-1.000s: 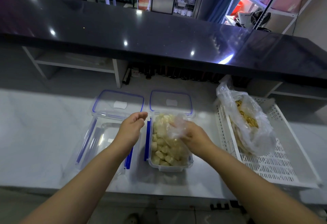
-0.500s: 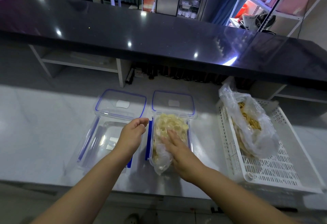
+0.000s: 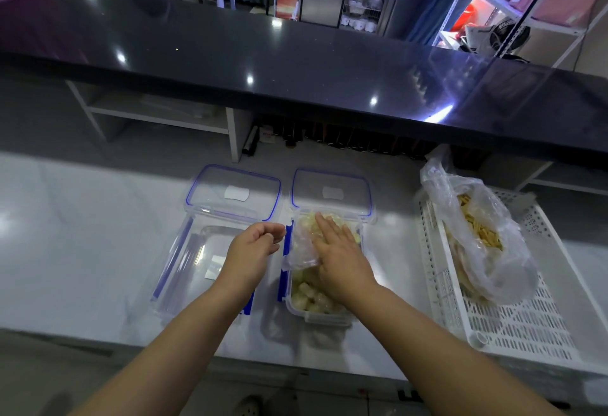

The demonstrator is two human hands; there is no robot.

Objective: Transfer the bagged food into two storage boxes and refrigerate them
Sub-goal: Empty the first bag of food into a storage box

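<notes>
Dim, ceiling-light glare, fisheye-bent edges

Glossy black counter (image 3: 296, 63) reflecting ceiling lights, white worktop (image 3: 82, 234) below, shelving (image 3: 513, 4) behind

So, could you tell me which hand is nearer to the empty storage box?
Left. The left hand hovers over the empty storage box's right edge; the right hand presses into the filled box.
</notes>
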